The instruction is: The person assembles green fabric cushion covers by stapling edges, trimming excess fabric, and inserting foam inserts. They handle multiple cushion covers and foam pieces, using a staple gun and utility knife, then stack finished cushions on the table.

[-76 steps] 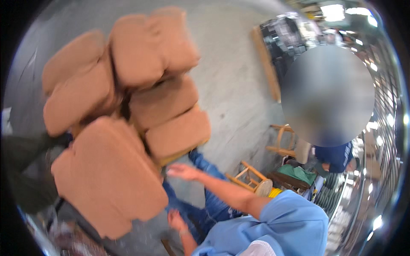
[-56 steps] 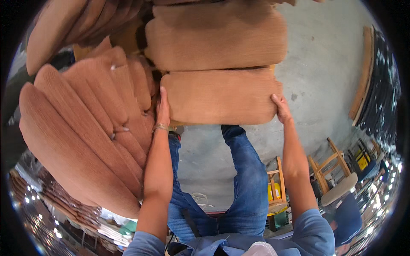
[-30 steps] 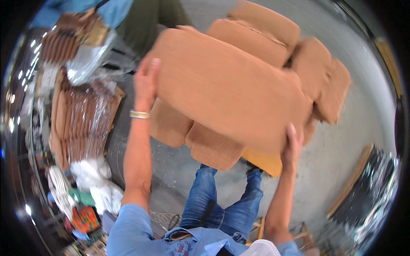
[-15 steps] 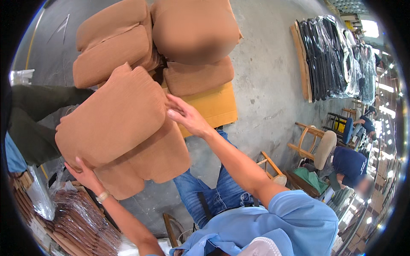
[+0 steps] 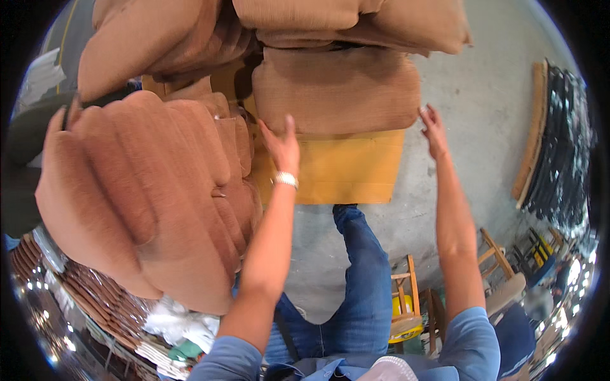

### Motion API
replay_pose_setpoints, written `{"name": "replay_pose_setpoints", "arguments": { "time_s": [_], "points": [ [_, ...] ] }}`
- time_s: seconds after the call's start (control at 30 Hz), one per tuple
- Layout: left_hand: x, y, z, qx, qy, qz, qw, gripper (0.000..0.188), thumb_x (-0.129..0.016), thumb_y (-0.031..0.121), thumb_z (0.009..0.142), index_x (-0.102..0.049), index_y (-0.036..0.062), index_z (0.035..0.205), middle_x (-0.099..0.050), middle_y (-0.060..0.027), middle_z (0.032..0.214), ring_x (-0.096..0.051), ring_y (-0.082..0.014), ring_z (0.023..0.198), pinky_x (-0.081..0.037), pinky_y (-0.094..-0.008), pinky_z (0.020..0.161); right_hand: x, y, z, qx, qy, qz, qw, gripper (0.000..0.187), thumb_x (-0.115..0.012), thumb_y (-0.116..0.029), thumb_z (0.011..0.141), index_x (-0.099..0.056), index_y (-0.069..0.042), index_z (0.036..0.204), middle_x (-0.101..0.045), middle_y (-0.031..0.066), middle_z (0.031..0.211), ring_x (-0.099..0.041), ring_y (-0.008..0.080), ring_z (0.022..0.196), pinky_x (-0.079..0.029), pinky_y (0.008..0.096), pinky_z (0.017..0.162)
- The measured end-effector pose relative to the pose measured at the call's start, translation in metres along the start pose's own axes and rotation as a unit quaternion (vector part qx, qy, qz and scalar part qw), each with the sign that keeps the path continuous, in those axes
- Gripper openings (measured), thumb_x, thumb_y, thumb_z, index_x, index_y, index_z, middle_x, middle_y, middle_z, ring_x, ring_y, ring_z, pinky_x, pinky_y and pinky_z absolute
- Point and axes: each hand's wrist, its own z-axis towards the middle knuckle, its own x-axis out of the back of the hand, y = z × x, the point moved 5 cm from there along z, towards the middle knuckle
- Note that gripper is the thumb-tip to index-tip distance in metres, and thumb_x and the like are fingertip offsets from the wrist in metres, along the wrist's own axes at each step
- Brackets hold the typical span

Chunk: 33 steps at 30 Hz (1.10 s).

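A brown fabric cushion (image 5: 337, 92) lies on a flat yellow-brown cardboard sheet (image 5: 346, 168), between my two hands. My left hand (image 5: 281, 146), a light band on its wrist, is at the cushion's lower left corner with thumb and fingers spread. At the right edge is my right hand (image 5: 434, 131), its fingers apart; whether they touch the cushion I cannot tell. Left of my left forearm stands a bulky pile of brown cushions (image 5: 152, 190), tilted and partly blurred. More brown cushions (image 5: 298, 13) are heaped beyond the one between my hands.
Dark-clothed legs of another person (image 5: 28, 136) show at the far left. Plastic-wrapped black panels (image 5: 559, 146) stand at right. Wooden chair frames (image 5: 410, 298) are at lower right, near a person in dark blue (image 5: 508, 336). Wrapped brown pieces (image 5: 95, 298) lie at lower left.
My hands have left the cushions at left and moved right, to either side of another cushion. The view has shifted, and the pile at left looks larger and closer.
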Motion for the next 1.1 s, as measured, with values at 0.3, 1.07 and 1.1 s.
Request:
{"name": "replay_pose_setpoints", "arguments": {
  "time_s": [0.3,1.07,1.1],
  "points": [
    [-0.003,-0.052,0.116,0.106,-0.192,-0.395,0.892,0.082,-0.077,0.049,0.09,-0.048,0.0027,0.15,-0.052,-0.0133,0.152,-0.048,-0.0266,0.139,-0.036,-0.0439,0.119,-0.064,-0.01,0.078,0.06,-0.112,0.213,0.969,0.076,-0.07,-0.042,0.098,-0.04,0.0,0.154,-0.056,0.0123,0.146,-0.052,0.023,0.135,-0.04,0.0353,0.113],
    [0.564,-0.005,-0.321,0.167,0.068,-0.335,0.925,0.052,-0.08,0.036,0.092,-0.065,-0.0008,0.126,-0.071,-0.0107,0.12,-0.066,-0.0183,0.108,-0.052,-0.036,0.097,-0.026,-0.145,-0.575,-0.038,-0.189,0.19,0.963,0.079,-0.069,-0.022,0.096,-0.028,-0.003,0.16,-0.047,0.0161,0.155,-0.05,0.0288,0.139,-0.046,0.0425,0.112],
    [0.597,-0.019,-0.295,0.122,0.094,-0.367,0.917,0.054,-0.077,0.037,0.094,-0.064,-0.0018,0.13,-0.07,-0.0104,0.122,-0.065,-0.0193,0.111,-0.052,-0.0369,0.097,-0.072,-0.152,-0.577,-0.025,-0.217,0.205,0.954,0.079,-0.074,-0.017,0.09,-0.034,0.0,0.157,-0.047,0.0174,0.153,-0.047,0.0299,0.141,-0.039,0.0427,0.117]
  ]
}}
